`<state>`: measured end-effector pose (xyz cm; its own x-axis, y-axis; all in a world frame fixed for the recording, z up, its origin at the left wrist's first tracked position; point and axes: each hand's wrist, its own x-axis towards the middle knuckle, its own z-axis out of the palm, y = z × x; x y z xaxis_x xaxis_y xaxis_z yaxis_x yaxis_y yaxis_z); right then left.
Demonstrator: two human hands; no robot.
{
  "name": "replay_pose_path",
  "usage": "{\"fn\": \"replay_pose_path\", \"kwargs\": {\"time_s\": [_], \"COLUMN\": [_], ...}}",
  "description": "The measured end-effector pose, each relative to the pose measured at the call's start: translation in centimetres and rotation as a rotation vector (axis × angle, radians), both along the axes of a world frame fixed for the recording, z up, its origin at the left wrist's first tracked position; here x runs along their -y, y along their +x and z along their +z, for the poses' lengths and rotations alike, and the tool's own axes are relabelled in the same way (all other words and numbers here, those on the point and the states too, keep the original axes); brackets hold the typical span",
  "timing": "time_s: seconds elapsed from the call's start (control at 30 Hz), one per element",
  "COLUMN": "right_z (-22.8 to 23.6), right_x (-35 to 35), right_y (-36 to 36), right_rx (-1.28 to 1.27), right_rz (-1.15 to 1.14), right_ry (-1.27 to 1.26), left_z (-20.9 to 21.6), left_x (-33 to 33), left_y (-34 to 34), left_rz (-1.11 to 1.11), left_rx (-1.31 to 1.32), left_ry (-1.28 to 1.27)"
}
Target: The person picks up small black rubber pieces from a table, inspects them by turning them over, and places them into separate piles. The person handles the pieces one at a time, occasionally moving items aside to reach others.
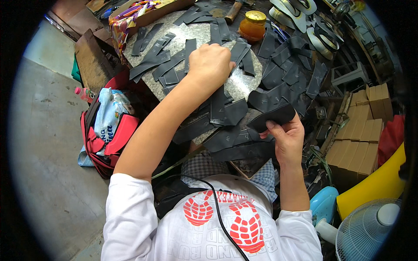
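My right hand (288, 138) pinches a black flat piece (273, 117), leather-like with a curved edge, between thumb and fingers above the near right of the table. My left hand (211, 61) is closed in a fist over the middle of a speckled stone slab (191, 32). Its fingertips are hidden, so what they grip, if anything, does not show. Many black strips (150, 63) lie scattered across the slab around that hand. Larger black pieces (226, 114), some with pale marks, overlap close to me, and others (289, 61) pile up at the right.
Past the slab stand an orange jar (252, 28) with a yellow lid and a hammer (234, 12). Shoe-shaped pieces (296, 15) lie at the far right. Small cardboard boxes (355, 139), a white fan (370, 230) and a red bag (114, 139) flank me.
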<state>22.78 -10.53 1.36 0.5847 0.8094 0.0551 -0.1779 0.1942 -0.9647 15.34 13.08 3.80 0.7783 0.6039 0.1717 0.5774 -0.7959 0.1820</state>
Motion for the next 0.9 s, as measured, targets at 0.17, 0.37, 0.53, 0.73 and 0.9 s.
{"fn": "replay_pose_path", "kwargs": {"time_s": [0.17,0.37,0.53,0.73,0.9], "right_z": [-0.1,0.4,0.6,0.6,0.7], "right_x": [0.2,-0.4,-0.9,-0.6,-0.4], "right_y": [0.6,1.3,0.4,-2.0,-3.7], "right_rx": [0.038,0.034,-0.116,-0.109,0.006], "right_rz": [0.001,-0.062,-0.020,0.213,0.278], "right_ry": [0.019,-0.027,0.022,0.013,0.197], "left_z": [-0.9,-0.1,1.5,-0.3,-1.7], "left_x": [-1.4,-3.7,-1.1,7.6,11.4], "left_y": [1.6,0.0,-5.2,-9.2,-10.1], "left_rz": [-0.021,0.023,-0.021,0.075,0.032], "left_rx": [0.068,0.464,0.918,1.156,1.207], "left_ry": [-0.141,-0.748,-1.183,-1.344,-1.244]}}
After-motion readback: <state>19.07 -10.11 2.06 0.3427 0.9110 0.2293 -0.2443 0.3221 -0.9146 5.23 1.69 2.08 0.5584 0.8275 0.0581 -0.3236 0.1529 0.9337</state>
